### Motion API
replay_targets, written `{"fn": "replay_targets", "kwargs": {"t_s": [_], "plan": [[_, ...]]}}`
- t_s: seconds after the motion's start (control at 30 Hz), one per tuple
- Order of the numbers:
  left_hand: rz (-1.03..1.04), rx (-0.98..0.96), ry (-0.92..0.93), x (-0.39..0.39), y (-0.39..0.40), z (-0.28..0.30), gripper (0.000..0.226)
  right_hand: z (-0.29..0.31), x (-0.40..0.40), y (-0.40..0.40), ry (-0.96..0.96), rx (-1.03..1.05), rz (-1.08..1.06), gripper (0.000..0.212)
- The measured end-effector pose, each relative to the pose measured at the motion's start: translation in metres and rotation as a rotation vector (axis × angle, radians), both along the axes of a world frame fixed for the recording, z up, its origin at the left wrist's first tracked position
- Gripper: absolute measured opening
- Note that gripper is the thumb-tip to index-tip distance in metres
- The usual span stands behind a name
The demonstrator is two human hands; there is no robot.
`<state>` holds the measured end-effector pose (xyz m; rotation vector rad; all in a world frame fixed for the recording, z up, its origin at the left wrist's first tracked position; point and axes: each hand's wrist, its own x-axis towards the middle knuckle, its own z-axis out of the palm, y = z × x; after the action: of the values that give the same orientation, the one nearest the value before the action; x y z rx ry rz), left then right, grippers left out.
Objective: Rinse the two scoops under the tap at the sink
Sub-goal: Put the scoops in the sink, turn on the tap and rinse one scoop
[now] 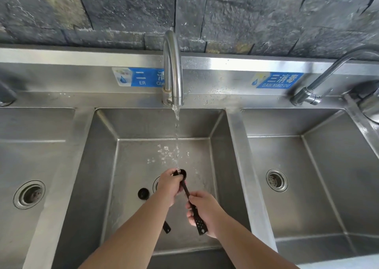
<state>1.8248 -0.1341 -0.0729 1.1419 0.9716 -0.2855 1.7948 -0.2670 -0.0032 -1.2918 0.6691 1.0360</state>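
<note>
A curved steel tap [173,69] runs a thin stream of water into the middle sink basin [155,125]. The stream lands on the bowl of a long black scoop [187,190]. My right hand [202,210] grips the scoop's handle, whose perforated end sticks out below the palm. My left hand [169,185] is closed around the scoop's bowl end, fingers against it. A second black scoop [143,193] lies on the basin floor to the left, its handle mostly hidden under my left forearm, with the handle tip showing lower down.
The middle basin's drain [155,184] is partly hidden by my left hand. Steel basins with drains sit to the left [29,194] and right [276,180]. A second tap [320,82] stands at the back right. Blue labels are stuck on the backsplash under a dark stone wall.
</note>
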Motion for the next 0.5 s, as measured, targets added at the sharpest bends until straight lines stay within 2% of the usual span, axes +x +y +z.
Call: {"fn": "replay_targets", "kwargs": {"t_s": [0.13, 0.27, 0.5], "plan": [[-0.058, 0.090, 0.000, 0.008, 0.003, 0.004, 0.017, 0.009, 0.001, -0.006, 0.035, 0.040, 0.036, 0.023], [-0.017, 0.074, -0.010, 0.018, 0.009, 0.006, 0.014, 0.015, 0.005, -0.010, 0.026, 0.037, 0.044, 0.023], [0.013, -0.021, -0.065, 0.037, 0.013, 0.015, 0.033, 0.019, 0.017, -0.004, -0.010, 0.023, -0.025, 0.024]]}}
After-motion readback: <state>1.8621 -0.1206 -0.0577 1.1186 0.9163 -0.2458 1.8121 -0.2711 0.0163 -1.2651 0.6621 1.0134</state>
